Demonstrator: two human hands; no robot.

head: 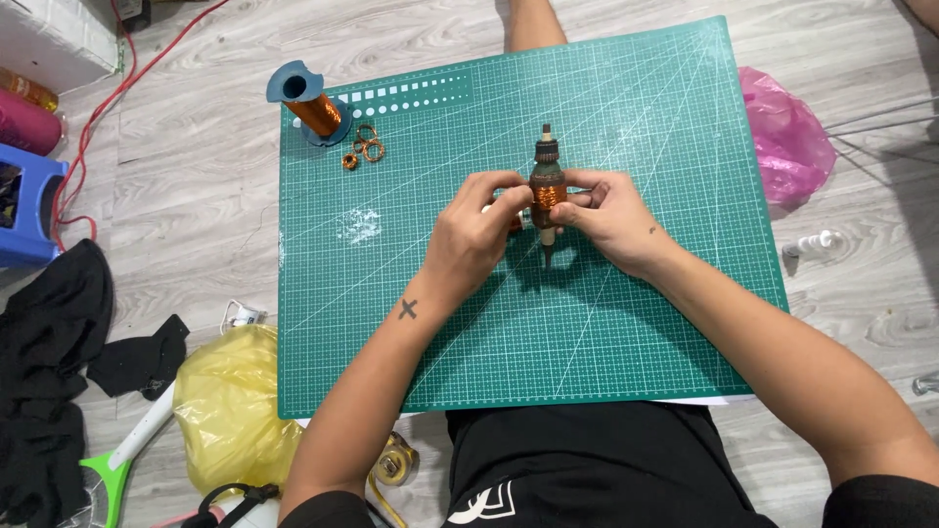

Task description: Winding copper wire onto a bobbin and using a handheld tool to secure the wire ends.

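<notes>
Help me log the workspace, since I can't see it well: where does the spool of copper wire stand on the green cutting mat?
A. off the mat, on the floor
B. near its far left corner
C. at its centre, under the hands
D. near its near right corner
B: the spool of copper wire stands at the far left corner of the green cutting mat, beside small copper coils, away from both hands.

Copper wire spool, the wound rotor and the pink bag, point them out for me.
Spool point(315, 113), head view, on its copper winding.
Rotor point(547, 188), head view, on its copper coil between the hands.
Pink bag point(787, 142), head view, on its middle.
</notes>
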